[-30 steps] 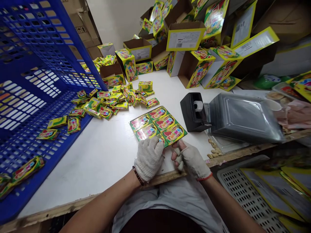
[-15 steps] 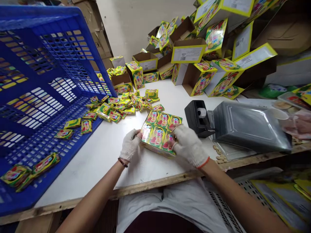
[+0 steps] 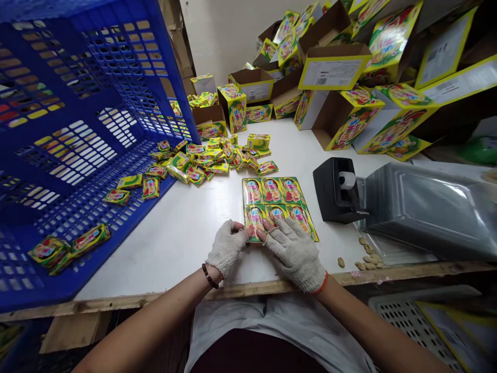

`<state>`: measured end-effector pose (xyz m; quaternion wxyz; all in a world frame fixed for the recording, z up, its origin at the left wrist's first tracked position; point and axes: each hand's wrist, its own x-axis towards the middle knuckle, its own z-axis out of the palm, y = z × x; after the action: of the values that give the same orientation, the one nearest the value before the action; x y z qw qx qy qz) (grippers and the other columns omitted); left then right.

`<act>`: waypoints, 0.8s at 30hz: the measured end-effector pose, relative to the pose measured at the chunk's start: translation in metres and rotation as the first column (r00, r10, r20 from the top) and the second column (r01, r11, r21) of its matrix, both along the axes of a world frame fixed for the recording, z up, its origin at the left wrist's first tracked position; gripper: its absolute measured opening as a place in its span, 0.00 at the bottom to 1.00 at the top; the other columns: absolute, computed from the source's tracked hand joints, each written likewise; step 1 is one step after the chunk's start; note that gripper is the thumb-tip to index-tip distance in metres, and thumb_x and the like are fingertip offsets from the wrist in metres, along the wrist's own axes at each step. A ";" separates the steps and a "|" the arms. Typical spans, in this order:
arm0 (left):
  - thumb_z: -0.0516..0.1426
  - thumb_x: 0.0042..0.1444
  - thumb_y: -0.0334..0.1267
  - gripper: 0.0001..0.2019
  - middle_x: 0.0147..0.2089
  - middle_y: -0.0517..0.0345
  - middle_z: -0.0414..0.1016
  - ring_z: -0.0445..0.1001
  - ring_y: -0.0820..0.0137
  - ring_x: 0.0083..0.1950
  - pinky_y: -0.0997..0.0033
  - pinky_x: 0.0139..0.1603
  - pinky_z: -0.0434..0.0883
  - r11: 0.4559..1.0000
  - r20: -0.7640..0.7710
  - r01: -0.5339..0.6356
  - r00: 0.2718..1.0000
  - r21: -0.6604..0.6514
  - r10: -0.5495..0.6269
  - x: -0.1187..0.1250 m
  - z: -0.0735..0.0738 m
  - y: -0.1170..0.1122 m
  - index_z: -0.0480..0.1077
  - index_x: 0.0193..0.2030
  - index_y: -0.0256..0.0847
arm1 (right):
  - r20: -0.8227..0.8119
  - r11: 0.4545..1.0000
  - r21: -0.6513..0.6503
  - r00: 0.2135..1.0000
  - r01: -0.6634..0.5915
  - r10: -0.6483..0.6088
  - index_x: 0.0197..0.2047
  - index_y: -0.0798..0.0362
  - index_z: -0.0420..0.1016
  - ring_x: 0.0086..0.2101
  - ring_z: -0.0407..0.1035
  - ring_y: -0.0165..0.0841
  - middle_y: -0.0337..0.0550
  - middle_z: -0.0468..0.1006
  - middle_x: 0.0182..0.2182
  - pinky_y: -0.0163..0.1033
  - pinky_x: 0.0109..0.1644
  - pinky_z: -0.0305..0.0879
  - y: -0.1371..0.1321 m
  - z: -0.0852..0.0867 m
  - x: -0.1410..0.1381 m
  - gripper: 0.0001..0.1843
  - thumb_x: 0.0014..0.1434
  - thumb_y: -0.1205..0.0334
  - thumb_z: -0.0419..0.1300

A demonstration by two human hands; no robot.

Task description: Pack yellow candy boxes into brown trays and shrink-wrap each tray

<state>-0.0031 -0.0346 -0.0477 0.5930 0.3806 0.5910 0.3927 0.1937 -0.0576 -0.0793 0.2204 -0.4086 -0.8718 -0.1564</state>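
A flat, square pack of small candy boxes (image 3: 280,192), green and yellow with red fruit pictures, lies on the white tabletop with its shiny printed side up. At its near left corner, my left hand (image 3: 228,247) in a white glove with bare fingertips has curled fingers by the edge and the thumb over the corner. Across the pack's near edge, my right hand (image 3: 297,255), gloved the same way, rests palm down with fingers stretched out. Behind the pack is a loose heap of small candy boxes (image 3: 212,158).
A blue plastic crate (image 3: 176,77) lies on its side at left, some candy boxes inside. Open display cartons (image 3: 337,122) pile up at the back right. A black tape dispenser (image 3: 330,191), clear plastic trays (image 3: 427,207) and peanuts (image 3: 370,259) sit at right.
The pack was tilted and gripped at both sides; now it lies flat. Both hands have come to its near edge, the right one spreading out on top. The view has shifted a little.
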 end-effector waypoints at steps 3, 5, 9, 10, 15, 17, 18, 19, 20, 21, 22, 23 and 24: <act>0.70 0.39 0.50 0.22 0.27 0.64 0.70 0.69 0.75 0.27 0.74 0.28 0.68 0.999 0.092 0.013 0.996 -0.047 -0.009 -0.004 0.006 -0.001 0.68 0.32 0.39 | -0.001 1.000 -0.024 1.000 0.000 0.000 0.64 0.51 0.72 0.63 0.64 0.48 0.48 0.76 0.61 0.57 0.66 0.59 -0.003 0.001 -0.005 0.26 0.63 0.67 0.56; 0.70 0.39 0.50 0.22 0.29 0.62 0.71 0.71 0.74 0.28 0.73 0.29 0.70 0.994 0.140 0.046 0.990 -0.095 -0.033 -0.007 0.012 0.003 0.70 0.33 0.39 | 0.003 1.000 -0.027 1.000 -0.013 0.013 0.64 0.51 0.73 0.63 0.65 0.47 0.48 0.76 0.61 0.56 0.66 0.60 -0.003 0.002 -0.008 0.26 0.64 0.68 0.55; 0.70 0.41 0.43 0.16 0.22 0.62 0.69 0.65 0.77 0.23 0.76 0.23 0.64 0.972 0.051 0.146 0.989 -0.184 -0.139 -0.008 0.022 0.023 0.70 0.27 0.38 | 0.007 0.999 -0.003 0.999 -0.034 0.034 0.62 0.51 0.74 0.61 0.67 0.46 0.47 0.76 0.60 0.55 0.64 0.63 -0.001 0.003 -0.011 0.25 0.63 0.70 0.54; 0.70 0.41 0.41 0.15 0.20 0.62 0.68 0.64 0.77 0.22 0.77 0.22 0.61 0.962 0.034 0.168 0.986 -0.217 -0.165 -0.008 0.022 0.028 0.69 0.25 0.38 | 0.001 0.999 0.007 0.999 -0.033 0.033 0.62 0.51 0.74 0.60 0.68 0.46 0.47 0.76 0.60 0.55 0.64 0.63 -0.001 0.002 -0.011 0.25 0.63 0.70 0.54; 0.68 0.41 0.37 0.13 0.18 0.63 0.65 0.60 0.79 0.19 0.77 0.19 0.53 0.931 0.085 0.178 0.984 -0.318 -0.159 -0.007 0.018 0.033 0.66 0.21 0.38 | -0.018 0.999 0.036 1.000 -0.018 0.018 0.64 0.52 0.72 0.58 0.71 0.46 0.49 0.78 0.58 0.55 0.63 0.64 -0.001 -0.001 -0.011 0.26 0.63 0.71 0.54; 0.68 0.39 0.40 0.15 0.18 0.65 0.62 0.57 0.79 0.20 0.77 0.19 0.52 0.927 0.124 0.170 0.983 -0.335 -0.135 -0.007 0.013 0.024 0.65 0.21 0.39 | -0.009 1.000 0.024 1.000 -0.017 0.017 0.65 0.51 0.71 0.59 0.70 0.46 0.48 0.78 0.59 0.55 0.64 0.64 -0.002 -0.001 -0.010 0.28 0.63 0.71 0.54; 0.68 0.38 0.42 0.15 0.19 0.66 0.61 0.57 0.79 0.20 0.77 0.20 0.53 0.926 0.157 0.170 0.980 -0.338 -0.122 -0.007 0.010 0.019 0.65 0.22 0.40 | -0.006 1.000 0.017 1.000 -0.017 0.017 0.65 0.51 0.70 0.59 0.70 0.46 0.48 0.77 0.59 0.55 0.64 0.63 -0.002 -0.002 -0.010 0.28 0.62 0.71 0.55; 0.68 0.36 0.44 0.16 0.21 0.67 0.61 0.58 0.79 0.22 0.77 0.21 0.56 0.929 0.202 0.169 0.974 -0.330 -0.105 -0.007 0.006 0.013 0.65 0.24 0.40 | -0.006 1.000 0.011 1.000 -0.018 0.018 0.66 0.50 0.69 0.59 0.70 0.46 0.48 0.77 0.59 0.55 0.65 0.63 -0.002 -0.002 -0.010 0.29 0.62 0.71 0.55; 0.68 0.34 0.45 0.18 0.22 0.67 0.62 0.59 0.78 0.23 0.77 0.23 0.60 0.937 0.253 0.164 0.964 -0.310 -0.086 -0.007 0.001 0.008 0.66 0.25 0.40 | -0.009 1.000 0.006 1.000 -0.020 0.020 0.67 0.50 0.68 0.59 0.70 0.46 0.48 0.76 0.60 0.55 0.65 0.62 -0.002 -0.002 -0.010 0.30 0.62 0.71 0.55; 0.69 0.33 0.47 0.20 0.23 0.66 0.63 0.60 0.78 0.25 0.76 0.25 0.63 0.948 0.303 0.159 0.950 -0.277 -0.071 -0.007 -0.004 0.003 0.66 0.26 0.39 | -0.016 1.000 0.003 1.000 -0.021 0.022 0.68 0.51 0.67 0.59 0.70 0.46 0.49 0.76 0.60 0.55 0.65 0.62 -0.003 -0.002 -0.010 0.31 0.62 0.71 0.55; 0.70 0.33 0.48 0.21 0.25 0.65 0.63 0.61 0.77 0.26 0.75 0.27 0.65 0.961 0.346 0.148 0.936 -0.233 -0.060 -0.007 -0.011 -0.001 0.66 0.26 0.39 | -0.027 1.000 0.000 0.999 -0.022 0.022 0.69 0.51 0.65 0.59 0.70 0.46 0.49 0.76 0.60 0.55 0.65 0.62 -0.003 -0.002 -0.011 0.32 0.62 0.72 0.55; 0.70 0.34 0.50 0.22 0.25 0.65 0.64 0.62 0.77 0.27 0.74 0.29 0.67 0.975 0.374 0.133 0.926 -0.178 -0.058 -0.007 -0.017 -0.004 0.65 0.26 0.39 | -0.040 1.000 -0.003 0.999 -0.023 0.023 0.70 0.51 0.64 0.59 0.70 0.46 0.49 0.76 0.60 0.55 0.65 0.62 -0.003 -0.001 -0.013 0.33 0.62 0.72 0.55; 0.70 0.36 0.51 0.23 0.26 0.64 0.64 0.63 0.77 0.28 0.73 0.31 0.68 0.986 0.377 0.122 0.924 -0.117 -0.070 -0.007 -0.023 -0.006 0.64 0.25 0.39 | -0.056 1.000 -0.008 0.998 -0.026 0.025 0.71 0.52 0.63 0.59 0.70 0.47 0.50 0.76 0.60 0.56 0.65 0.63 -0.002 0.000 -0.014 0.34 0.62 0.72 0.55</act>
<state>-0.0103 -0.0409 -0.0707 0.7374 0.2861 0.4745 0.3862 0.1796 -0.0601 -0.0793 0.2450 -0.4026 -0.8711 -0.1382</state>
